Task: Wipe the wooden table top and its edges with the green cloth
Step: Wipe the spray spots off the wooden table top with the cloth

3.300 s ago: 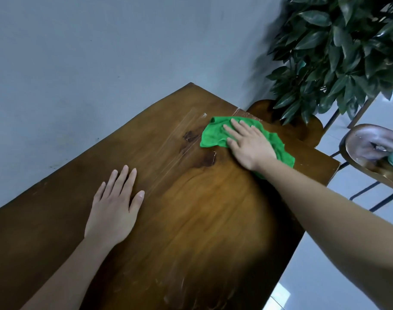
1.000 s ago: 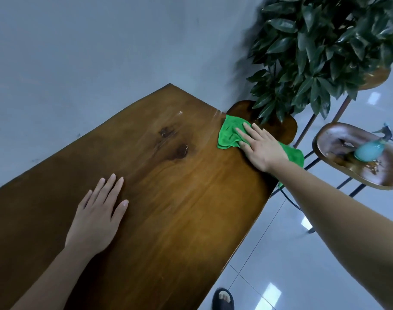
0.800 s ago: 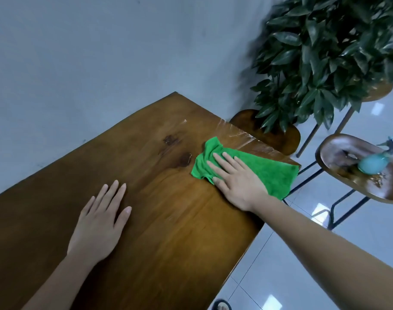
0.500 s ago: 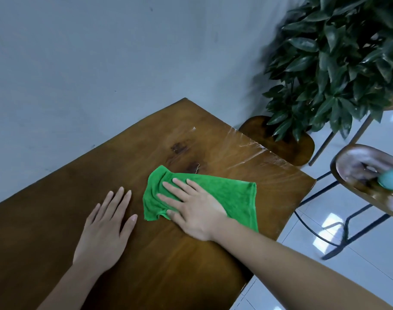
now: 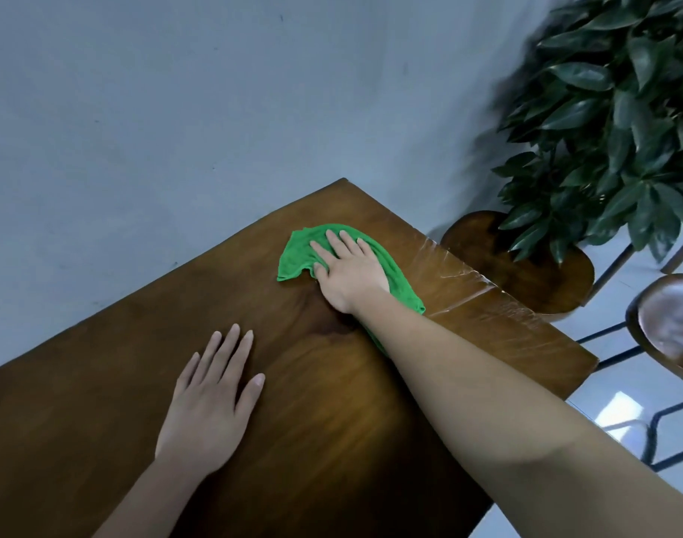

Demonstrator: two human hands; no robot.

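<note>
The wooden table top (image 5: 332, 401) runs from the lower left to a far corner by the wall. A bunched green cloth (image 5: 297, 252) lies on its far part, close to the wall-side edge. My right hand (image 5: 349, 271) presses flat on the cloth, fingers straight and pointing toward the wall; part of the cloth is hidden under my palm and forearm. My left hand (image 5: 211, 398) rests flat on bare wood nearer to me, fingers spread, apart from the cloth. Wet streaks (image 5: 460, 289) shine near the table's right end.
A grey wall (image 5: 176, 110) runs along the table's far side. A leafy plant (image 5: 611, 122) stands on a round wooden stand (image 5: 526, 273) past the right end. A second wooden stool (image 5: 670, 328) with black metal legs is at the right edge, over a tiled floor.
My right hand has swept the cloth from the right end to the middle of the table, then away toward the wall, where it is now bunched. My left hand has stayed flat in place.
</note>
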